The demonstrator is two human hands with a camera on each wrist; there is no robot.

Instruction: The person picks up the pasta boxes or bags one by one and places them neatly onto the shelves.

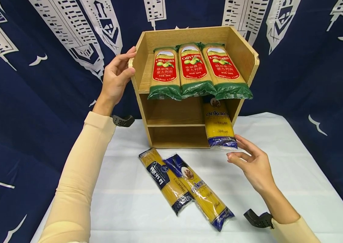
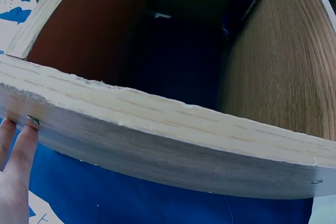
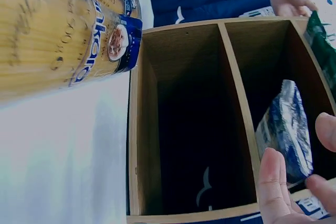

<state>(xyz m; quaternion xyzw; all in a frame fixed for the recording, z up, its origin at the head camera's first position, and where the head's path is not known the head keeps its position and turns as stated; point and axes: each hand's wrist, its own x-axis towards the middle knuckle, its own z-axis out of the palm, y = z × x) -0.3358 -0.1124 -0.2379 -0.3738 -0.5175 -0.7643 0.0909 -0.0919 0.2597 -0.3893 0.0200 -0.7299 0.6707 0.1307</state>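
My left hand (image 1: 118,74) rests against the left side panel of a small wooden shelf (image 1: 245,54). In the left wrist view its extended fingers (image 2: 23,153) touch the panel's outer face. A yellow and blue Ankara spaghetti pack (image 1: 218,123) lies in the middle compartment at the right, its front end jutting out. Around that end is my right hand (image 1: 255,163), thumb and fingers spread, fingertips right at the pack's corner. In the right wrist view the crinkled end (image 3: 289,135) shows between the thumb and fingers.
Three Olivoilà spaghetti packs (image 1: 192,65) lie side by side on the top tier. In front of the shelf, a La Sicilia spaghetti pack (image 1: 166,180) and another Ankara pack (image 1: 203,192) lie on the white tablecloth (image 1: 120,199). Dark blue printed cloth (image 1: 311,84) hangs behind.
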